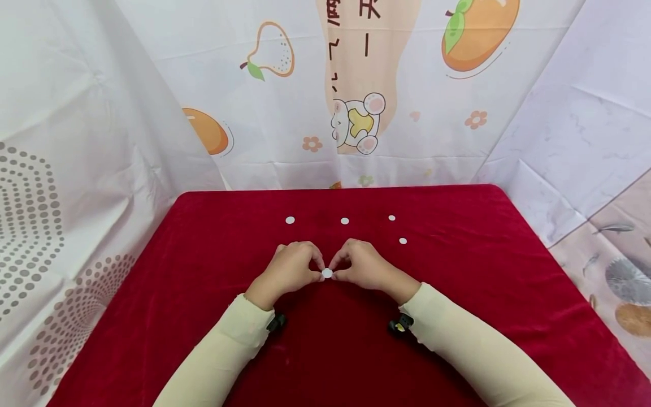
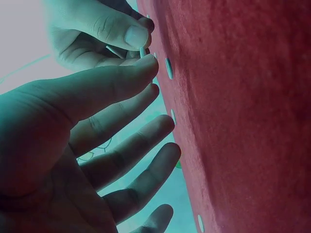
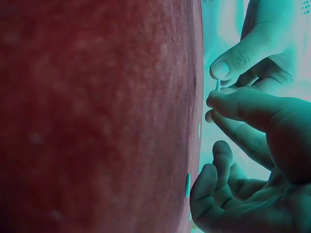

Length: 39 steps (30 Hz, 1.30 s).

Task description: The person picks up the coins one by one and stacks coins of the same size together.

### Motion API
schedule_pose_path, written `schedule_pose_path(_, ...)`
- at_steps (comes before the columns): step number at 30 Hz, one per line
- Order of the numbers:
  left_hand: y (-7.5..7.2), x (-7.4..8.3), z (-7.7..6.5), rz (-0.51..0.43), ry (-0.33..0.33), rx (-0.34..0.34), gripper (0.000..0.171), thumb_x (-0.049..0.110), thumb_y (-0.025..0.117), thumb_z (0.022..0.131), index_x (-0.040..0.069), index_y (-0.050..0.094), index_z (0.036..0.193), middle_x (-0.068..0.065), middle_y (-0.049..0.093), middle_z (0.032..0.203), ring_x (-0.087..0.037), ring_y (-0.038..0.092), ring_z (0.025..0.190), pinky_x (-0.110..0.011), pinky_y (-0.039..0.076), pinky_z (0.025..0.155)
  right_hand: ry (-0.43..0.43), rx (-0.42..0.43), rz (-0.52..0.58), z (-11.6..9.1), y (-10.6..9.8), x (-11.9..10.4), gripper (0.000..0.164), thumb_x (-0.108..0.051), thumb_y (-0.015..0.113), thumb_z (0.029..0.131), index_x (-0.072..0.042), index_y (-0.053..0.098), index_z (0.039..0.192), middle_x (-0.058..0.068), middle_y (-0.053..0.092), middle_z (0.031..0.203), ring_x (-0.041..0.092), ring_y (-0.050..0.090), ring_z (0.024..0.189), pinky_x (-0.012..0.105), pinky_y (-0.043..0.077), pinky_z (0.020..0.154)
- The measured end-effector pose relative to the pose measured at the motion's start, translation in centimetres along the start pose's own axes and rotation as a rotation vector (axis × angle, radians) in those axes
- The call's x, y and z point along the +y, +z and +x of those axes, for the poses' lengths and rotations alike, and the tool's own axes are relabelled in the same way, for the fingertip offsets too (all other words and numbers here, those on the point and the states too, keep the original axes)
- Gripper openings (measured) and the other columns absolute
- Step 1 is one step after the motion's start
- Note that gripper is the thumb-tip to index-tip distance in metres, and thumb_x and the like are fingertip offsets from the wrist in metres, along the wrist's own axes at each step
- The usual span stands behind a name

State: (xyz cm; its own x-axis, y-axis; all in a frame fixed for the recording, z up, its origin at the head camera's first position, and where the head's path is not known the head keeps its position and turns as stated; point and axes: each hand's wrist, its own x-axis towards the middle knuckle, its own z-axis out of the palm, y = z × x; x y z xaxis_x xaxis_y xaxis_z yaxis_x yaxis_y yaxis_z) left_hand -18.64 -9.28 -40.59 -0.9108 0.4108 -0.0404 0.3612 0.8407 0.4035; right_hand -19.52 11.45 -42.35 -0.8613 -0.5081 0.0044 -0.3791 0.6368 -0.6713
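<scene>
A small white disc [image 1: 327,273] is held between both hands, over the middle of the red cloth. My left hand [image 1: 295,265] pinches its left edge with thumb and index finger. On the opposite edge, my right hand [image 1: 363,264] pinches with its thumb and index finger. Seen from the left wrist, the disc [image 2: 142,51] is a thin edge between the two thumbs, and the other fingers of the left hand [image 2: 82,131] are spread loosely. The right wrist view also shows the disc [image 3: 218,85] edge-on, above the right hand's thumb; that hand's remaining fingers [image 3: 206,191] are bent.
More white discs lie on the red cloth [image 1: 203,271] beyond the hands: one to the left [image 1: 290,220], a middle disc [image 1: 344,221], and two on the right, a farther disc [image 1: 391,217] and a nearer disc [image 1: 403,241]. A printed curtain [image 1: 285,113] hangs behind the table.
</scene>
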Motion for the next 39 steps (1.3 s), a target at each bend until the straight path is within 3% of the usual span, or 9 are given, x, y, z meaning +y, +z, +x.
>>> schedule_pose_path(6, 0.3, 0.1, 0.0, -0.004, -0.007, -0.039, 0.010, 0.024, 0.089, 0.083, 0.028, 0.080, 0.081, 0.013, 0.071, 0.094, -0.011, 0.065, 0.090, -0.048, 0.040, 0.087, -0.013, -0.027, 0.020, -0.3, 0.1, 0.3, 0.009, -0.016, 0.086, 0.085, -0.023, 0.083, 0.090, -0.004, 0.067, 0.093, 0.014, 0.059, 0.086, 0.027, 0.051, 0.072)
schedule_pose_path(12, 0.8, 0.1, 0.0, -0.056, -0.021, -0.068, 0.014, 0.020, 0.089, 0.082, 0.025, 0.077, 0.078, 0.009, 0.068, 0.092, -0.011, 0.060, 0.083, -0.049, 0.046, 0.083, -0.036, -0.062, 0.034, -0.1, 0.2, 0.7, 0.009, -0.015, 0.086, 0.084, -0.021, 0.083, 0.090, -0.011, 0.071, 0.081, 0.010, 0.061, 0.075, 0.026, 0.053, 0.065)
schedule_pose_path(18, 0.9, 0.2, -0.1, -0.065, -0.006, -0.067, 0.016, 0.018, 0.090, 0.081, 0.024, 0.076, 0.075, 0.006, 0.066, 0.095, -0.012, 0.058, 0.083, -0.045, 0.052, 0.079, -0.021, -0.087, -0.004, 0.0, 0.3, 0.8, 0.010, -0.014, 0.086, 0.084, -0.020, 0.082, 0.089, -0.010, 0.070, 0.084, 0.007, 0.062, 0.076, 0.025, 0.054, 0.068)
schedule_pose_path(28, 1.2, 0.2, 0.0, -0.031, -0.027, -0.062, 0.018, 0.022, 0.092, 0.078, 0.024, 0.075, 0.077, 0.004, 0.064, 0.101, -0.014, 0.058, 0.087, -0.048, 0.048, 0.078, 0.004, -0.102, -0.010, -0.1, 0.5, 0.8, 0.010, -0.015, 0.086, 0.083, -0.021, 0.082, 0.090, -0.010, 0.067, 0.083, 0.008, 0.062, 0.076, 0.026, 0.054, 0.069)
schedule_pose_path(39, 1.2, 0.2, 0.0, -0.034, -0.037, -0.049, 0.022, 0.021, 0.092, 0.079, 0.027, 0.073, 0.069, 0.006, 0.061, 0.097, -0.014, 0.057, 0.087, -0.048, 0.046, 0.076, -0.009, -0.086, -0.022, -0.1, 0.5, 0.8, 0.009, -0.019, 0.088, 0.082, -0.021, 0.082, 0.088, -0.011, 0.067, 0.082, 0.006, 0.061, 0.074, 0.025, 0.053, 0.067)
